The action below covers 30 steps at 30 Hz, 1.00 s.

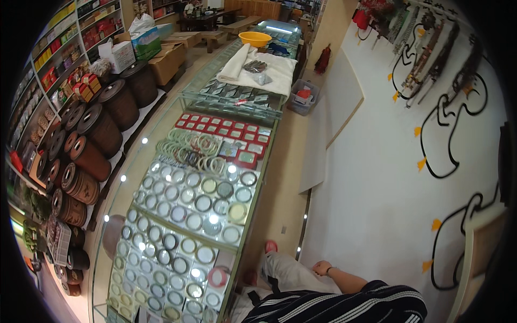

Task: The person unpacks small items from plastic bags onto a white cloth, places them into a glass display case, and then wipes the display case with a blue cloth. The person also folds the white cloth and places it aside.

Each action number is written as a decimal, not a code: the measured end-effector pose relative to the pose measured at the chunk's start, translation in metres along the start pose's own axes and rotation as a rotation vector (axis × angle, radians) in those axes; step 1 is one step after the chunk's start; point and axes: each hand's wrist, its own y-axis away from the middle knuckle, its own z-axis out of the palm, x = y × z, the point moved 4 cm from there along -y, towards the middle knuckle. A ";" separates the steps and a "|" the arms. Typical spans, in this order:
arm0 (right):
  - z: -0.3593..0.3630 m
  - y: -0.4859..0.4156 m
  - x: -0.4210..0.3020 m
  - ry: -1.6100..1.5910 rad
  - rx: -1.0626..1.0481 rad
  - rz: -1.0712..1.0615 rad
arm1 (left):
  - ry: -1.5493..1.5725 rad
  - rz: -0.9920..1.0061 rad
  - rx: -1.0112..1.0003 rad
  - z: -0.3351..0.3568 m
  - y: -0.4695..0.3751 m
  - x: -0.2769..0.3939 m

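Note:
My right hand (322, 267), with a dark band at the wrist, is low in the head view beside my light trousers (301, 272); its fingers look curled, with nothing seen in them. My left hand is out of view. Left of my legs runs a long glass display case (238, 242). It holds rows of round bangles (194, 222), a pink bangle (217, 277), stacked pale green bangles (181, 141) and red boxes with pale pieces (224, 131). Farther along, a white towel (278, 68) bears a dark bundle (255, 66) and a clear plastic bag (263, 79).
A yellow basin (255, 38) stands beyond the towel. A clear plastic bin (303, 97) is on the floor by a leaning white board (343, 105). Necklaces (428, 60) hang on the right wall. Lidded barrels (101, 129) and cardboard boxes (167, 62) line the left. A person (192, 8) sits far back.

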 end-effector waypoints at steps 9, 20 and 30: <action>-0.244 -0.164 -0.107 0.186 -0.070 -0.054 | 1.170 0.547 -0.060 -0.094 -0.036 0.398; -0.599 -0.245 -0.411 -0.230 0.189 -0.606 | 1.780 0.121 0.445 -0.161 -0.095 0.630; -0.767 -0.318 -0.672 -0.188 0.309 -1.089 | 1.637 -0.522 0.908 -0.131 -0.109 0.612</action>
